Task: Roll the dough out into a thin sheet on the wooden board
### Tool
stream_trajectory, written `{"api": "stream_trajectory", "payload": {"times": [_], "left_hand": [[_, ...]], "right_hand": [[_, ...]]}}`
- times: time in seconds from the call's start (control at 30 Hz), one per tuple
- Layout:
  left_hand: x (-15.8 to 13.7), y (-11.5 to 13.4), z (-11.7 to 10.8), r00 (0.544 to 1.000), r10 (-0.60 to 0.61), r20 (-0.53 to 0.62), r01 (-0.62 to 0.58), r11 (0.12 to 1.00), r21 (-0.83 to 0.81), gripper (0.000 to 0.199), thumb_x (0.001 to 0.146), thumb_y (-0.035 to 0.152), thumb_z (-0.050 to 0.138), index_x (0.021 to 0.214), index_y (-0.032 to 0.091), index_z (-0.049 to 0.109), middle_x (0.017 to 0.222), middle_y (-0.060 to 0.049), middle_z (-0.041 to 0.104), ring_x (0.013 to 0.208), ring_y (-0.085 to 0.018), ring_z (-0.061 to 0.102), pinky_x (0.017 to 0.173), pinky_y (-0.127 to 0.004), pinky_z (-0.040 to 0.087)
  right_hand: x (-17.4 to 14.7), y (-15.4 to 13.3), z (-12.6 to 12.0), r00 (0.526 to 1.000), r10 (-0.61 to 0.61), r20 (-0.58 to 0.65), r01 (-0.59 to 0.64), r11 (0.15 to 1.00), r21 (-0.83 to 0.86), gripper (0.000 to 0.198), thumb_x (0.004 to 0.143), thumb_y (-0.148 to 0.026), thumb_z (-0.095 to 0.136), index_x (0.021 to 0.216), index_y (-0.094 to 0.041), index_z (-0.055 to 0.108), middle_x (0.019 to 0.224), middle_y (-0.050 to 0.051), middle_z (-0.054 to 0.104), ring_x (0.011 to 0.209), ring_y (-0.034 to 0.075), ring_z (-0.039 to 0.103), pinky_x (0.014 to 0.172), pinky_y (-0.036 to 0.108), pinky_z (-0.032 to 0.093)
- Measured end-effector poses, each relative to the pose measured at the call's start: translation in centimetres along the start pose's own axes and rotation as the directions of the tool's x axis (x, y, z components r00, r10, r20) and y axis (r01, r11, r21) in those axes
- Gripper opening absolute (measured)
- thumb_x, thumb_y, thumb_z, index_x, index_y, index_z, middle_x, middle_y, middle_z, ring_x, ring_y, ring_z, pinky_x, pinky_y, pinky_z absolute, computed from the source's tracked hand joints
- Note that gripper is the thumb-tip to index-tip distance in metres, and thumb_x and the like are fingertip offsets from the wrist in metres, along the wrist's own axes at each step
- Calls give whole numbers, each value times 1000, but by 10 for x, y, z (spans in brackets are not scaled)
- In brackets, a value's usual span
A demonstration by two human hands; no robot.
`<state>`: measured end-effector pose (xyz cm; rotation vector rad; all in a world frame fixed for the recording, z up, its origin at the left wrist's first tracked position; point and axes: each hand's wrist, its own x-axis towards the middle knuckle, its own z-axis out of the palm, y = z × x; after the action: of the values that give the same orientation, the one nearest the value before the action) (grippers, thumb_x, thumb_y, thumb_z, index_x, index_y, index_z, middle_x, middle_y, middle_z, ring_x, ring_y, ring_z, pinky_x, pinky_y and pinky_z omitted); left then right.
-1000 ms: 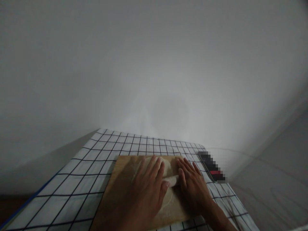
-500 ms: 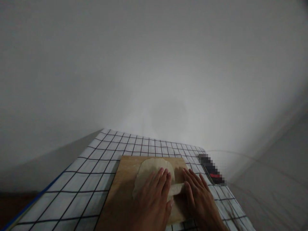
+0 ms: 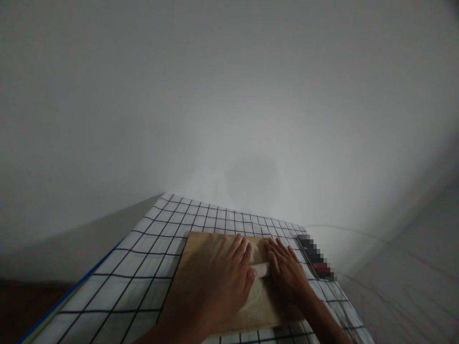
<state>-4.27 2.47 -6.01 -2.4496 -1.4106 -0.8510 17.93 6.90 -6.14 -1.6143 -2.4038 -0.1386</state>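
A pale rolling pin [image 3: 262, 270] lies across a wooden board [image 3: 191, 255], its middle part showing between my hands. My left hand [image 3: 231, 272] rests flat over its left part, fingers stretched forward. On the right part lies my right hand [image 3: 287, 270], palm down with the fingers extended. Under the pin and my left hand is a flat sheet of pale dough [image 3: 254, 252]; my left hand hides most of it. Both ends of the pin are covered by the hands.
A white tablecloth with a black grid [image 3: 139, 258] covers the table under the board. Near its right edge lies a dark, partly pixelated object with a red patch [image 3: 315, 258]. A pale wall [image 3: 229, 119] stands behind the table.
Both hands and the rolling pin have moved forward, away from me, over the dough. More of the dough is now hidden by my left hand. The view has shifted slightly.
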Motion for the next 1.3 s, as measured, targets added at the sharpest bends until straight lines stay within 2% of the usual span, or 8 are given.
{"api": "stream_trajectory", "payload": {"times": [0.2,0.37,0.5,0.63,0.83,0.9,1.03,1.3], "left_hand": [[-18,12,-10,997,65,35,-63,996,-56,51,103,41,35,148,18,41,155,-8,43,144,-26,37,118,-43,35],[-26,10,-15,986,147,82,-134,981,-144,51,104,38,35,153,23,34,157,-4,41,144,-21,37,116,-37,37],[-17,2,-14,990,125,73,-113,982,-150,49,105,39,33,151,22,36,158,-5,38,147,-23,30,119,-43,33],[-6,-9,-15,997,24,79,-15,993,-120,46,104,32,34,148,21,39,155,-6,42,147,-26,30,119,-50,31],[-4,-23,-24,981,-179,71,181,983,-22,44,101,26,39,145,19,42,143,-10,56,137,-30,46,106,-55,43],[-4,-26,-23,980,-189,62,189,982,0,44,101,28,39,145,21,42,142,-10,58,134,-31,49,105,-57,42],[-5,-31,-16,987,-159,18,159,987,16,45,101,30,38,145,21,41,143,-10,56,135,-31,48,108,-57,39],[-4,-37,-9,995,-85,-43,85,996,-13,39,101,34,39,136,21,51,133,-12,63,128,-30,54,108,-53,40]], "right_hand": [[-50,8,8,992,-114,-51,111,992,-68,48,105,-26,24,151,-28,40,156,2,39,147,24,27,117,56,29],[-72,2,2,998,-19,-64,15,998,-62,48,105,-35,29,153,-32,33,157,-2,38,147,24,28,116,54,33],[-49,2,3,991,-70,-112,65,997,-52,46,105,-32,27,147,-27,45,148,6,51,141,26,40,113,56,35],[-4,-2,-1,981,-31,-192,36,999,20,47,105,-33,22,135,-21,56,123,12,68,113,26,62,96,45,47],[46,-8,-14,996,-73,-53,79,988,129,49,106,-38,19,126,-21,60,89,4,74,76,21,69,75,32,47],[54,-9,-14,990,-141,-20,142,981,132,45,105,-38,23,129,-22,58,90,4,73,83,21,68,78,31,46],[58,-10,-6,976,-199,-89,207,975,85,43,103,-33,30,137,-22,53,124,9,64,114,22,57,95,36,42],[43,-11,-2,983,-157,-93,164,984,67,41,105,-35,27,136,-24,52,122,9,61,112,23,56,97,41,42]]}}
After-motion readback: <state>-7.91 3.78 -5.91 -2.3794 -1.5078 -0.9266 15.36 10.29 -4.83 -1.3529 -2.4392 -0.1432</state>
